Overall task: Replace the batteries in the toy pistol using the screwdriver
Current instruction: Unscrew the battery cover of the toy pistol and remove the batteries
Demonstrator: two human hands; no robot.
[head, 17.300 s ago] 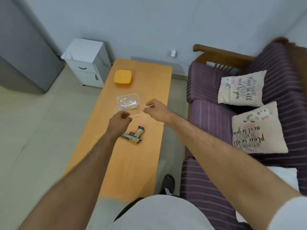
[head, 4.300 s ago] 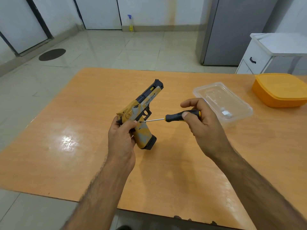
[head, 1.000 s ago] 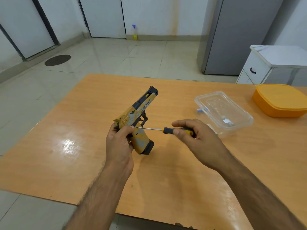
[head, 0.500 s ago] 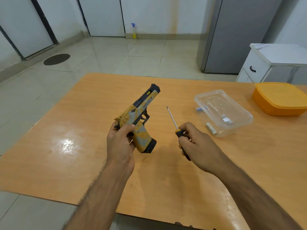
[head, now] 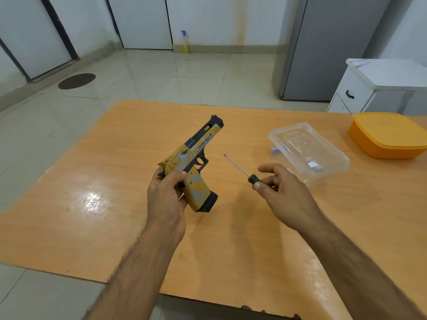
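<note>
Head view, left to right: left hand grips the toy pistol by its rear, above the table. Right hand pinches the screwdriver handle, tip apart from the pistol. Clear container lies right. Judged early: grip looks closed, no battery swapped; all 2 stages remain.

An orange wooden bench fills the middle of the frame. At right on it lie a clear plastic container and, further right, an orange lidded box. A white cabinet stands at upper right beside a grey fridge. A spray bottle stands by the far wall.
</note>
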